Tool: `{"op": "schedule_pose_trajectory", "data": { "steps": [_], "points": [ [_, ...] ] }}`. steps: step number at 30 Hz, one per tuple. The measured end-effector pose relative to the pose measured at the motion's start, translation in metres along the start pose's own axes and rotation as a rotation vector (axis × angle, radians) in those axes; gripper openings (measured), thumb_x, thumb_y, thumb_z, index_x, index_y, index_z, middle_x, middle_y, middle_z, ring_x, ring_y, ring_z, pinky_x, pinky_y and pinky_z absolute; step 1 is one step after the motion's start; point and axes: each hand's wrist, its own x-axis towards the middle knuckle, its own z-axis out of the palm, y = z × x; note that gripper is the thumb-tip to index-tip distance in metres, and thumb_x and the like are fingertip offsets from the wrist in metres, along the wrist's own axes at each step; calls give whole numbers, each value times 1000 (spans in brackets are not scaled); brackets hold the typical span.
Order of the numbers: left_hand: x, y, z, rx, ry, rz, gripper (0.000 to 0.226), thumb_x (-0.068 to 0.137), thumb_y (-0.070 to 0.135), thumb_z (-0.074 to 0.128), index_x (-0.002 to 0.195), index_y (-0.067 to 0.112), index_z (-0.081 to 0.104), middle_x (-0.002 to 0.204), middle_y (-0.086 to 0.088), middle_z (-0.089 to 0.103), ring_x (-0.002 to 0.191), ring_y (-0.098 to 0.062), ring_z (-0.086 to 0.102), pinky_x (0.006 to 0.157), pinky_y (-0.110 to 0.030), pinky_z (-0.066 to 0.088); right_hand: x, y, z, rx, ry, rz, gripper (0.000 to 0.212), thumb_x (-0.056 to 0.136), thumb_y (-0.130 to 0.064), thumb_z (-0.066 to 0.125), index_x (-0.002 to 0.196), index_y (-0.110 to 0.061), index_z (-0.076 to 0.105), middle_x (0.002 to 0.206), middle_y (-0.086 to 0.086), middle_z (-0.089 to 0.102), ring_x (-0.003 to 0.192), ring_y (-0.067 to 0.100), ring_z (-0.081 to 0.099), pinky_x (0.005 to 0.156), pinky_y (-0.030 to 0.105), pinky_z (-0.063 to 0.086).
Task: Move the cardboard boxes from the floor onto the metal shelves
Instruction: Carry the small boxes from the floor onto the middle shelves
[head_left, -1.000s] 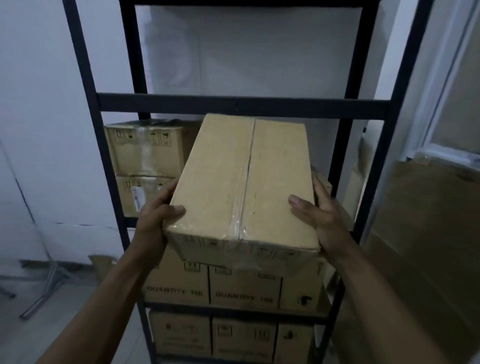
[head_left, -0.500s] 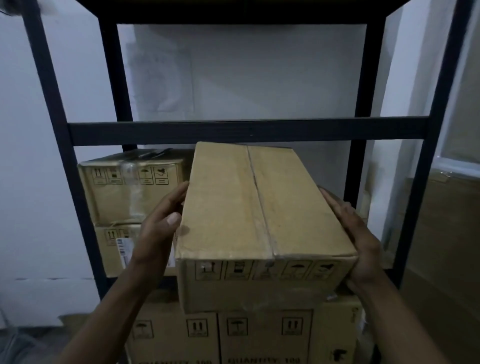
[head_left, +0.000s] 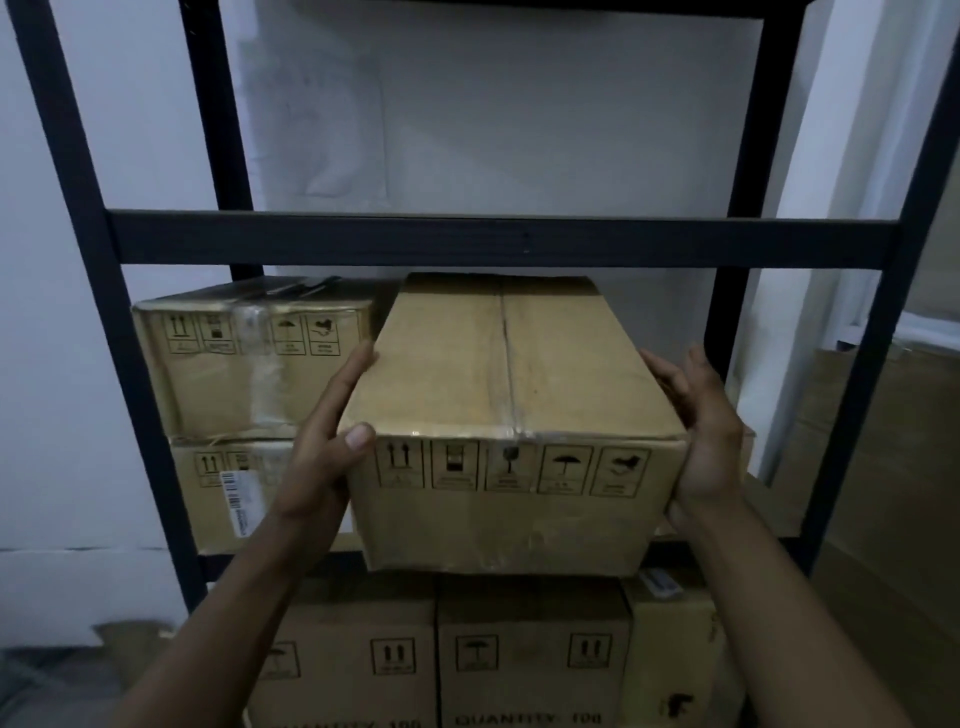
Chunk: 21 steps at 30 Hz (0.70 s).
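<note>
- Cardboard box (head_left: 519, 374) carried level just below the dark crossbeam (head_left: 498, 241) of the metal shelves, taped seam upward, handling symbols facing the camera.
- Far end already tucked in under the crossbeam; near end jutting out on the camera's side of it.
- Left grip (head_left: 322, 452) grasping the box: fingers laid flat along its left side, thumb hooked round the near upper corner.
- Right grip (head_left: 701, 441) unclenched: palm pressed flat against the box's right side, fingers straight, tips lifted a little off the upper edge.
- Cannot tell whether the underside rests on the shelf deck below the crossbeam or hangs just above it; hidden by the box itself.
- Stack of two boxes (head_left: 249, 374) below the left part of the crossbeam, just beside the carried box, with the left fingers in the gap between.
- Row of printed boxes (head_left: 530, 654) on the level further below the crossbeam.
- Step in hand, by judgement: setting this box onto the shelf under the crossbeam, roughly halfway in.
- Next move likely calls for a straight push rearward, kept parallel to the stack and low enough to pass under the crossbeam.
- Also calls for drawing the left fingers back toward the near face first, to avoid pinching them against the stack.
- After that, probably a flat-palmed shove on the near face until flush with the stack's front.
</note>
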Motion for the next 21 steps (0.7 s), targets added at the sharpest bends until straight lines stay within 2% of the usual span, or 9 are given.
{"op": "schedule_pose_trajectory", "data": {
  "steps": [2, 5, 7, 9, 10, 12, 15, 17, 21],
  "points": [
    [9, -3, -4, 40, -10, 38, 109, 42, 68, 85, 141, 47, 44, 145, 16, 44, 128, -18, 53, 94, -42, 53, 10, 4, 5, -6, 13, -41, 47, 93, -55, 44, 107, -25, 78, 104, -1, 76, 98, 15, 71, 82, 30, 58],
    [24, -7, -5, 158, 47, 122, 87, 60, 50, 79, 139, 53, 43, 139, 26, 47, 126, -11, 55, 88, -35, 58, 20, 13, 4, -56, -81, -66, 48, 89, -44, 55, 135, -30, 55, 127, -3, 70, 118, 16, 66, 94, 36, 56],
    [38, -8, -6, 233, 101, 149, 82, 66, 51, 76, 141, 49, 44, 138, 23, 50, 122, -11, 58, 86, -33, 59, 29, 19, 0, -109, -169, -59, 73, 80, -23, 69, 146, -28, 38, 125, -4, 71, 115, 17, 68, 86, 31, 58],
    [51, -9, -9, 379, 170, 151, 84, 67, 59, 78, 142, 44, 45, 144, 11, 49, 124, -14, 55, 90, -37, 57, 39, 23, -2, -188, -168, -45, 95, 68, -14, 81, 150, -23, 35, 123, 2, 71, 111, 21, 69, 83, 31, 59],
    [58, -10, -12, 493, 218, 162, 83, 67, 64, 79, 141, 43, 47, 144, 11, 48, 124, -12, 52, 91, -34, 54, 43, 23, -1, -244, -131, -42, 96, 62, -18, 87, 147, -23, 42, 119, 3, 72, 108, 21, 71, 81, 31, 60],
    [69, -10, -20, 746, 306, 200, 78, 69, 67, 73, 138, 40, 51, 138, 11, 49, 123, -10, 46, 91, -30, 45, 50, 28, 0, -383, -36, -36, 90, 52, -39, 94, 132, -26, 55, 109, -5, 74, 98, 13, 72, 71, 25, 59],
    [84, -8, -36, 1094, 324, 266, 67, 76, 66, 69, 134, 35, 55, 136, 1, 49, 129, -20, 37, 96, -36, 35, 53, 49, -2, -601, 72, -7, 86, 50, -59, 90, 124, -28, 60, 105, -12, 73, 92, 6, 71, 64, 20, 57],
    [97, -5, -48, 1278, 286, 318, 67, 77, 72, 63, 132, 35, 58, 143, -3, 45, 136, -27, 30, 104, -41, 31, 52, 63, -3, -682, 108, -18, 81, 51, -65, 83, 121, -30, 62, 106, -16, 70, 92, 2, 69, 62, 18, 55],
    [115, -3, -60, 1409, 125, 333, 74, 81, 79, 38, 139, 35, 53, 152, -3, 41, 146, -30, 22, 117, -54, 20, 56, 79, -4, -685, 148, -85, 64, 62, -61, 83, 117, -39, 61, 104, -21, 68, 90, -14, 64, 58, 10, 53]
  ]
}}
